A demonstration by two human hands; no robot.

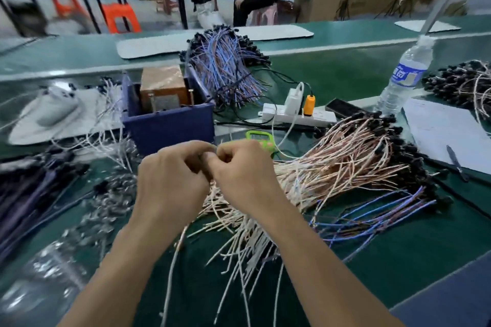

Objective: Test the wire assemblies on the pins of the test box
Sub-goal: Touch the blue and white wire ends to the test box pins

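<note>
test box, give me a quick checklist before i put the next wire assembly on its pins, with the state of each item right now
1. Wire assembly in hand: the left hand and right hand meet with curled fingers, and what they pinch is hidden. Cannot tell.
2. Test box within reach: it sits in the blue bin just beyond the hands. Ok.
3. Pins free: not visible from this view. Cannot tell.
4. Power: two plugs are seated in the power strip. Ok.
5. Supply: the white-pink wire pile lies beside the right hand. Ok.
6. Water bottle: upright, near the strip. Ok.
</note>
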